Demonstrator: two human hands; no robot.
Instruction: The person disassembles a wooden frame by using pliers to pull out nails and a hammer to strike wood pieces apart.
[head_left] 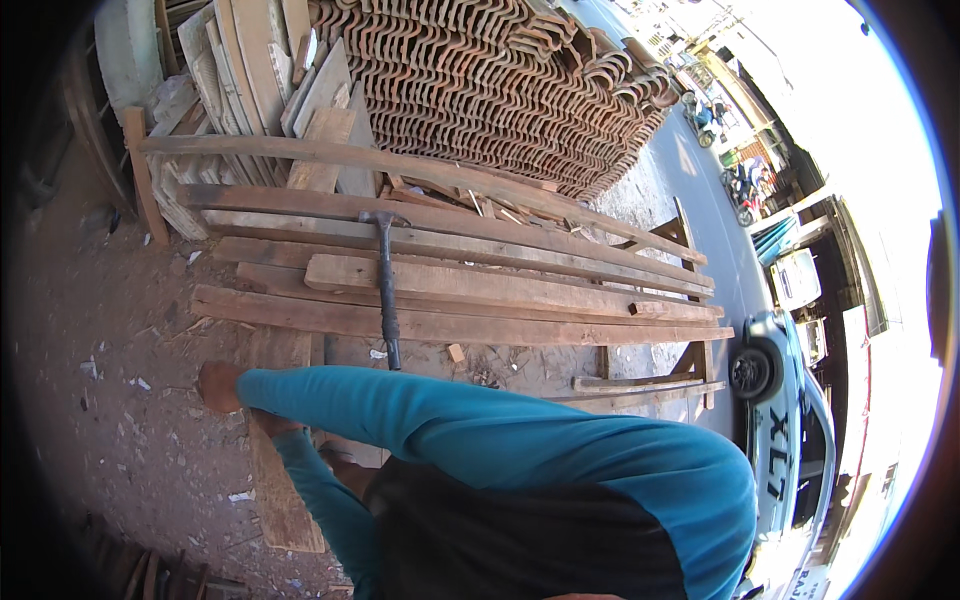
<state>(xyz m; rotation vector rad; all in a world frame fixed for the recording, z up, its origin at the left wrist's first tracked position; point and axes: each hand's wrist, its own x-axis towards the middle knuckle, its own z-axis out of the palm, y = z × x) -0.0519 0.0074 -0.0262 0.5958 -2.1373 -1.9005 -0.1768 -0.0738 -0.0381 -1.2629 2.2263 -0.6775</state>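
one flat tan wooden board (288,505), nearside of the long brown wooden beams (500,327). teal-sleeved right hand (220,387) by its left edge, teal-sleeved left hand (273,422) just beside; can't tell what either's fingers hold. dark long-handled hammer (388,290) lies across the beams; stacked terracotta tiles (480,95) behind.

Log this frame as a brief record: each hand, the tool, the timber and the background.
Right hand: the right hand is by the edge of a plank; grip cannot be made out
Left hand: the left hand is over the plank, partly hidden by the right sleeve
Tool: a hammer with a dark handle, lying across the beams
Timber: several long beams side by side
Background: stacked curved tiles, leaning boards, a light-coloured vehicle at right
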